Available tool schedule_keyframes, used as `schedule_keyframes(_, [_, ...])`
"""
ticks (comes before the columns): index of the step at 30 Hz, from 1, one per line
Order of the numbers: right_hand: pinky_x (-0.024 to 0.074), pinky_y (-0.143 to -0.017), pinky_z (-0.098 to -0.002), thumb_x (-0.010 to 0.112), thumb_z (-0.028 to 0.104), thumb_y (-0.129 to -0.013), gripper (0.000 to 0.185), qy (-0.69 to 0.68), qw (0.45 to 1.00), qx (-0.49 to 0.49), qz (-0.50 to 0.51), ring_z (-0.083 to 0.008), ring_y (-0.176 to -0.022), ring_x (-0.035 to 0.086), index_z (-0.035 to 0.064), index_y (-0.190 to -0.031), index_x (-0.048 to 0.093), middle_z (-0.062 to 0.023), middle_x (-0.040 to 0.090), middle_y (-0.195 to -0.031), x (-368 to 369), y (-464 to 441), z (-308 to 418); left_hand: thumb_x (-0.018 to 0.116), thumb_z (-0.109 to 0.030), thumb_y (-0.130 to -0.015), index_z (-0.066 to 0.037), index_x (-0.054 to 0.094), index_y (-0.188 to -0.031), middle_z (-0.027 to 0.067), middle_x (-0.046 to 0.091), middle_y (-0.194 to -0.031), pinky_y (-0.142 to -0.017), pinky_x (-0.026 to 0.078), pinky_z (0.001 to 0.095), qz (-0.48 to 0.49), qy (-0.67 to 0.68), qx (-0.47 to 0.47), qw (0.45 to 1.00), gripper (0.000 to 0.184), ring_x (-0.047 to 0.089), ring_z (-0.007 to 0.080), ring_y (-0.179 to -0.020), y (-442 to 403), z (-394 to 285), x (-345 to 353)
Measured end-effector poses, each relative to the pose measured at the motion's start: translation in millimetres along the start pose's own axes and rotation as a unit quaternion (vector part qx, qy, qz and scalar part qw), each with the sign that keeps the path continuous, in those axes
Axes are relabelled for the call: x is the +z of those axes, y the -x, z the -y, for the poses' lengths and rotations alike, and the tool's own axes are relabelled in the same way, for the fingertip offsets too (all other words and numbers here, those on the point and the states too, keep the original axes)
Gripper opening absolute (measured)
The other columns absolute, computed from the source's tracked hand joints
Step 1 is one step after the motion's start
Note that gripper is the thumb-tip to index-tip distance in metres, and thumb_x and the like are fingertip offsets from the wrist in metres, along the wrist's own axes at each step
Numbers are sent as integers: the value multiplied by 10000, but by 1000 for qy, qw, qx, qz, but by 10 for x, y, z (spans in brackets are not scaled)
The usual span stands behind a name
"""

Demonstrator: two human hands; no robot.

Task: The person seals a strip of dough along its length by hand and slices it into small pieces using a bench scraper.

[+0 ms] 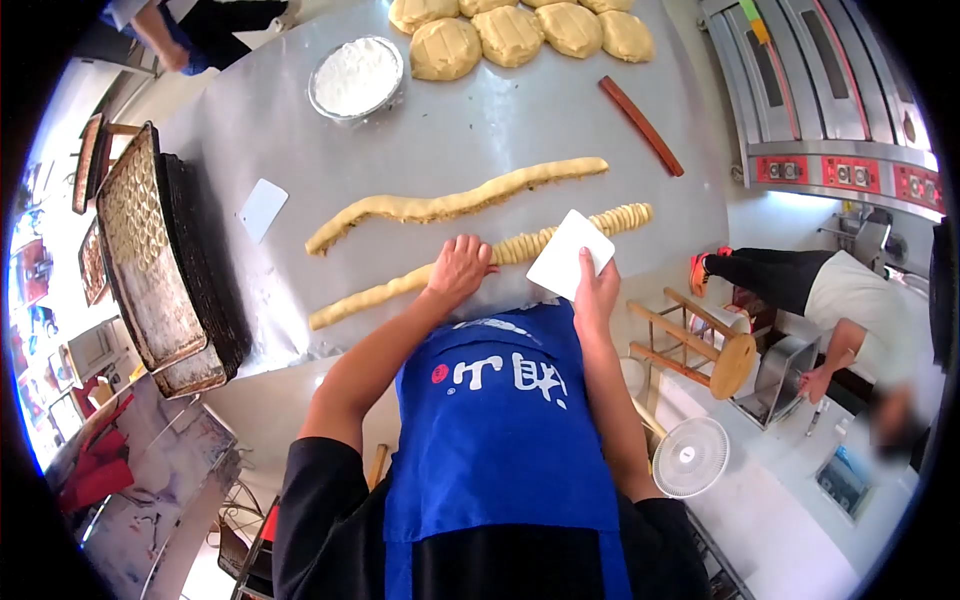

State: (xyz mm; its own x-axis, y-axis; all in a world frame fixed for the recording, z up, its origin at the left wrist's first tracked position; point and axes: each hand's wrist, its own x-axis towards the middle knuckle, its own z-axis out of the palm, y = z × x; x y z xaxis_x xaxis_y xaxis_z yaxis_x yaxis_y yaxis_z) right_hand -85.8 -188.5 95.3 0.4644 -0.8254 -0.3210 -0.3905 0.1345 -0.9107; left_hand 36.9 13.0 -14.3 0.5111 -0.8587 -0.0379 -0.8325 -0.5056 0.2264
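A long dough roll lies across the metal table close to my apron, its right part cut into several thin slices. My left hand rests on this roll, fingers curled over it just left of the sliced part. In my right hand is a white dough scraper, held over the sliced stretch; whether its edge touches the dough I cannot tell. Beyond it lies a second, uncut dough rope with brownish filling showing along its lower side.
On the metal table stand a bowl of flour, several dough lumps, a wooden stick and another scraper. Stacked baking trays are at left. A stool and a person are at right; another person stands upper left.
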Motion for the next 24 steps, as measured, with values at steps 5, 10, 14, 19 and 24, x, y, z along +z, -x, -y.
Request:
schedule_keyframes(5, [530,-957,-358,681,238,-1040,393,7,1000,-11,-14,-210,-1072,692,-63,-1290,656,-143,744,-1171,-63,-44,-89,676,-516,-926,-74,617,-1048,88,601,-1000,-823,487,384,-36,-11,15,999,462,590,258,-971,119,109,-85])
schedule_keyframes(10, [532,-952,-359,678,240,-1040,401,-23,999,17,-20,-213,-1072,694,-71,-1292,655,-149,739,-1193,-116,-2,-175,693,-502,-915,-90,612,-1052,80,601,-990,-828,483,392,5,-14,38,999,442,586,254,-974,196,207,-55])
schedule_keyframes(14, [532,-952,-360,675,234,-1044,397,-30,999,8,-24,-209,-1082,689,-74,-1293,656,-150,733,-1207,-74,18,-38,703,-479,-916,-85,595,-997,92,599,-984,-829,498,400,-46,-15,24,999,416,601,269,-973,365,324,-146])
schedule_keyframes(19, [531,-954,-355,670,225,-1047,387,-21,1000,17,-5,-200,-1088,686,-69,-1298,657,-145,734,-1201,-38,64,-133,723,-463,-906,-69,597,-993,107,608,-1005,-840,517,419,-27,26,-15,999,423,616,281,-993,458,352,-90])
schedule_keyframes(24, [529,-958,-352,666,223,-1049,379,-19,1000,9,16,-195,-1092,683,-62,-1300,658,-142,733,-1203,26,109,-127,711,-478,-913,-66,596,-998,104,607,-998,-842,520,419,-11,-2,-19,1000,436,618,282,-994,644,498,-130])
